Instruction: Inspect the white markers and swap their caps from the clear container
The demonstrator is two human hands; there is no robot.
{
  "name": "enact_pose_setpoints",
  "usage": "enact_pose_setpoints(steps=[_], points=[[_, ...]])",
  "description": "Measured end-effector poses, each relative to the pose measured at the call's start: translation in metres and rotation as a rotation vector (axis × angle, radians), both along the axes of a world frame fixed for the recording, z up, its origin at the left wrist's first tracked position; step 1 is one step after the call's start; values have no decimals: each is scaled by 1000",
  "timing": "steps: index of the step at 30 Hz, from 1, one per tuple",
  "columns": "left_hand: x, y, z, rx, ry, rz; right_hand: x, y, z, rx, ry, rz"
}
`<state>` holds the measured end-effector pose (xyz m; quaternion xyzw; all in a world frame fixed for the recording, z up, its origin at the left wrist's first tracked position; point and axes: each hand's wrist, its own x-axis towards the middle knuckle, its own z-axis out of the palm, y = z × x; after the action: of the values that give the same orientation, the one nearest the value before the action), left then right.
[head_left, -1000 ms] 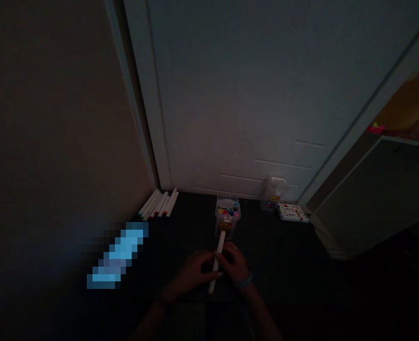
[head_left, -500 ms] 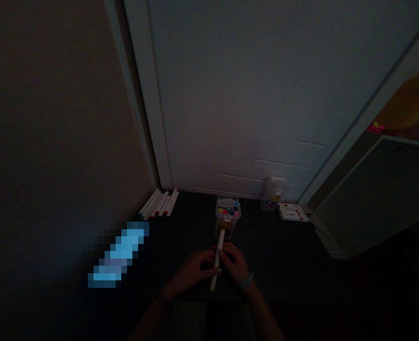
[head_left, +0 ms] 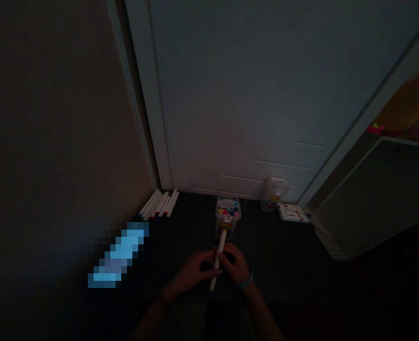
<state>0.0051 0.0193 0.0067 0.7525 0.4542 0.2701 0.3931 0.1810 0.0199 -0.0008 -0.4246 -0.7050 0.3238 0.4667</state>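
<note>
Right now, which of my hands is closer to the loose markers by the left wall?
Your left. The left hand is nearer you than the loose markers and to their right; the right hand is farther right, across the held marker.

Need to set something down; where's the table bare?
The table looks bare between the left markers and middle box, and right of the right hand. Crowded: centre, where that and the left hand hold a marker; far right, marker pile beside right box. Far left is pixelated.
</note>
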Motion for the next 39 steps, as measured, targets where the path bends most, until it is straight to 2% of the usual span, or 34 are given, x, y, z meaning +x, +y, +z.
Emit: enact_pose_setpoints(steps=[4, 7, 10, 13, 17, 24, 28, 33, 39], points=[[0, -1, 2, 12, 1, -16, 0, -9, 10, 36, 24, -40], [-1, 0, 0, 43, -3, -16, -1, -14, 14, 84, -43, -38], [-1, 1, -3, 55, -31, -36, -2, -17, 14, 138, -126, -23], [-1, 2, -9, 56, -20, 6, -4, -17, 12, 176, -171, -9], [-3, 3, -17, 47, 13, 69, -6, -15, 10, 201, -177, 12], [-4, 5, -24, 52, 2, 71, -7, -17, 12, 197, -184, 33], [-3, 4, -21, 49, -52, 61, -6, -17, 8, 214, -142, 21], [-1, 4, -13, 67, -25, 29, -4, -16, 2, 210, -93, -65], [0, 4, -9, 120, 11, -43, -6, -17, -1, 229, -135, -55]])
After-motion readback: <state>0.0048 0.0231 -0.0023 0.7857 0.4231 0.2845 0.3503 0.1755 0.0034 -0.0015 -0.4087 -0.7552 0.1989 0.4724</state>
